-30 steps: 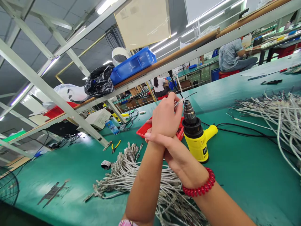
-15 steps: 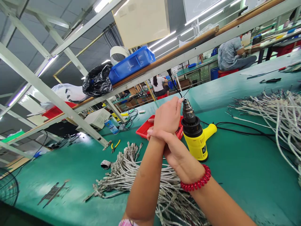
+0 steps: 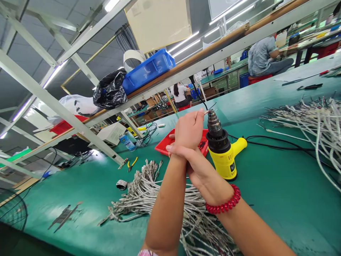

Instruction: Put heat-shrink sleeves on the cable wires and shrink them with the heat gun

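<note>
The left hand (image 3: 188, 129) pinches a wire (image 3: 207, 112) at its fingertips, over the heat gun's nozzle (image 3: 214, 122). The right hand (image 3: 204, 176) crosses the left wrist (image 3: 179, 160); its fingers are hidden, grip unclear. Beyond sits a tray (image 3: 161, 147); cables (image 3: 145, 193) lie beneath.

Bright o/h tubes (image 3: 111, 4), bench (image 3: 87, 185) w/ glare

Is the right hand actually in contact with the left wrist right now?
Touching. The head view shows the right hand with its thumb laid across the left wrist, no gap visible between them.
</note>
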`<control>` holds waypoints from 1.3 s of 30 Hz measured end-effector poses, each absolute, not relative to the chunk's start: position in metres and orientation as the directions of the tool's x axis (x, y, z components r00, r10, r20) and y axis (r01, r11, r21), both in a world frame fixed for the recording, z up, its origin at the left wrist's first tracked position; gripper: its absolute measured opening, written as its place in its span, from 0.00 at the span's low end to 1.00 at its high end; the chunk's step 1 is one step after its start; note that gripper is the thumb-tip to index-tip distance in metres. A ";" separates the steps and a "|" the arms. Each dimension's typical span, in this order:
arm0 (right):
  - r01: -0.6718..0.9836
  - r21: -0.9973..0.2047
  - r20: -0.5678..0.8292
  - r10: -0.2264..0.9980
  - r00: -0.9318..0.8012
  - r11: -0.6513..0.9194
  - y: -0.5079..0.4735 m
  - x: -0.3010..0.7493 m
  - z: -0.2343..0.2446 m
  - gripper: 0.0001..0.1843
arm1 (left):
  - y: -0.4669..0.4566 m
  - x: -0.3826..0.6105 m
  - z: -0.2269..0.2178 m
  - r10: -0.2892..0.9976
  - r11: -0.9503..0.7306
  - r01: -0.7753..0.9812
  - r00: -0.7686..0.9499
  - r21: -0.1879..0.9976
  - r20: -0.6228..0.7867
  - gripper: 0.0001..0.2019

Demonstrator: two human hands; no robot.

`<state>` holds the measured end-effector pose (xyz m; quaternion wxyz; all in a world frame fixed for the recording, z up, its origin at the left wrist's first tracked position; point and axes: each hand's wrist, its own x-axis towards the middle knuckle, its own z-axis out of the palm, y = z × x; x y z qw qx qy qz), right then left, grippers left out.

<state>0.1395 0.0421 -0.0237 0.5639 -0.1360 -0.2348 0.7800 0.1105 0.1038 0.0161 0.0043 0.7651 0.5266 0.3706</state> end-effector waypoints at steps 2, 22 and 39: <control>-0.817 -0.520 0.050 0.946 -0.320 -0.249 0.043 0.140 -0.024 0.26 | 0.104 0.111 0.016 0.804 -0.451 0.802 0.174 0.391 0.569 0.23; -0.784 -0.564 0.088 0.925 -0.370 -0.260 0.036 0.135 -0.025 0.26 | 0.092 0.102 0.018 0.811 -0.442 0.801 0.163 0.405 0.562 0.23; -0.715 -0.632 0.093 0.887 -0.451 -0.298 0.028 0.130 -0.029 0.23 | 0.077 0.091 0.020 0.793 -0.442 0.810 0.151 0.387 0.590 0.22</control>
